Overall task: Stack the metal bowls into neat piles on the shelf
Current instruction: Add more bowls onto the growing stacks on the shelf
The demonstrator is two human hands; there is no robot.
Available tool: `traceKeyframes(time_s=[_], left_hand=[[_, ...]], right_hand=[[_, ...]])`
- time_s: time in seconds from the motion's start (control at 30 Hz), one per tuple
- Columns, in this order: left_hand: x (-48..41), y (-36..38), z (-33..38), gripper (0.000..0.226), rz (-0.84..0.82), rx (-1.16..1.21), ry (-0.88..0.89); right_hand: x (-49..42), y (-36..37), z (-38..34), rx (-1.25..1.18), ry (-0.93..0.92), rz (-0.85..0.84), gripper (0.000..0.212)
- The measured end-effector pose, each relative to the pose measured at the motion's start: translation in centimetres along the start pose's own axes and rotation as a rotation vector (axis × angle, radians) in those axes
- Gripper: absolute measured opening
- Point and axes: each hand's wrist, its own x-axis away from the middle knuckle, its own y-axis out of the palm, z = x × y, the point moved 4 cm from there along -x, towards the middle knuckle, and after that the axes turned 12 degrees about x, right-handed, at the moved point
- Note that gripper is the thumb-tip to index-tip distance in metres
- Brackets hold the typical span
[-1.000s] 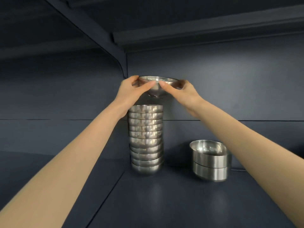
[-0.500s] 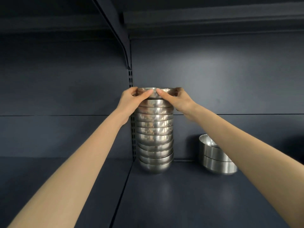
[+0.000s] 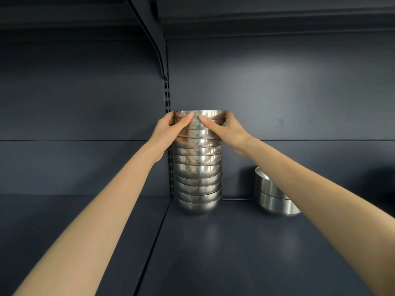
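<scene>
in the head view, at frame centre, the left hand and right hand curl around the top bowl of the tall stack on the dark shelf; right of it, apparently two nested bowls, partly hidden.

Both arms are stretched forward and up, the hands held close together.
The top bowl is gripped at its rim from either side by the left hand and the right hand; thumbs are laid on its near face, tips nearly meeting.
</scene>
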Motion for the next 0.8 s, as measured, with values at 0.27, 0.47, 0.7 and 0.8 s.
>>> traceKeyframes(time_s=[0.27, 0.47, 0.7, 0.8], left_hand=[[0.7, 0.2, -0.4, 0.05, 0.011, -0.055, 0.005], [2.5, -1.1, -1.9, 0.075, -0.028, -0.235, -0.031], [6.4, -1.0, -3.7, 0.08, -0.121, -0.42, -0.062], [8.7, -0.6, -4.4, 0.079, -0.141, -0.607, -0.113]], right_hand=[[1.3, 0.4, -0.3, 0.011, 0.011, 0.001, 0.085], [3.8, -0.6, -0.2, 0.14, 0.027, -0.034, 0.09], [8.7, -1.1, 2.8, 0.475, -0.001, -0.102, 0.089], [10.5, -0.8, 4.4, 0.68, 0.0, -0.137, 0.092]])
